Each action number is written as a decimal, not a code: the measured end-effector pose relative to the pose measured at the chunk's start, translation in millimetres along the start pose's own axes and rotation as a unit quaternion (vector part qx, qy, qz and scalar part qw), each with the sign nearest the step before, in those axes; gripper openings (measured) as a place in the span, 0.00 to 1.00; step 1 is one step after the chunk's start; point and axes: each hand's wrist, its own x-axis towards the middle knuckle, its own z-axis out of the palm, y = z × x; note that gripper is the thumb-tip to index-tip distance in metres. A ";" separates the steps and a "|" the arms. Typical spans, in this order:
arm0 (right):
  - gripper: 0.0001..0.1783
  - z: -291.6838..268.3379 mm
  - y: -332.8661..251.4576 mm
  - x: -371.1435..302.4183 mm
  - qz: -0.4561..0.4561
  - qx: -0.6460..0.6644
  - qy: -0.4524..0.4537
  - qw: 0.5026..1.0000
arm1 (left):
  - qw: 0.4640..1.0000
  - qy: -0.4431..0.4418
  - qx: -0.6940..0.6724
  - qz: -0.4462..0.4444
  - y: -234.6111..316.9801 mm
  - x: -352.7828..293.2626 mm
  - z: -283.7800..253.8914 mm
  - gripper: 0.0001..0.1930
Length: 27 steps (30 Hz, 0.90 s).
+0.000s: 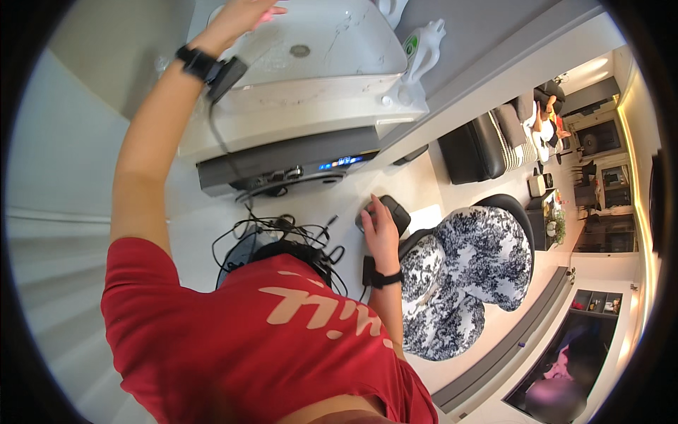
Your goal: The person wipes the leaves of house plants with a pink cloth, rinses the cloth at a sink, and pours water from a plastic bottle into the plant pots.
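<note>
My left hand [248, 15] reaches over the left side of a white, marble-veined wash basin [332, 42], cut off by the top edge of the picture. A small pinkish-red patch shows by its fingers; I cannot make out whether it is a held thing or fingertips. The drain [300, 51] lies in the basin's middle, with wet-looking specks beside it. My right hand [381, 230] hangs low at my right side, its fingers apart and holding nothing. Behind it in the picture is a rounded black thing [395, 214], perhaps a shoe. Both wrists wear black bands with small boxes.
A white bottle [424, 51] with a green label stands right of the basin. Below the counter is a dark shelf unit [289, 162] with a lit panel. Black cables [282, 230] hang tangled before me. A black-and-white patterned chair [480, 261] stands at right; a person sits farther off.
</note>
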 end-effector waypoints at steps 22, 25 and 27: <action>0.52 334.9 -287.6 202.8 -0.208 0.253 -0.043 0.944 | 0.988 -0.136 0.040 -0.058 -120.5 -321.6 -121.3 0.11; 0.38 340.2 -289.4 213.1 -0.167 0.274 -0.086 0.943 | 0.987 -0.159 0.019 -0.029 -131.6 -317.5 -129.3 0.11; 0.34 335.2 -298.8 206.6 -0.164 0.308 -0.096 0.932 | 0.981 -0.190 0.015 -0.028 -128.7 -311.1 -132.2 0.11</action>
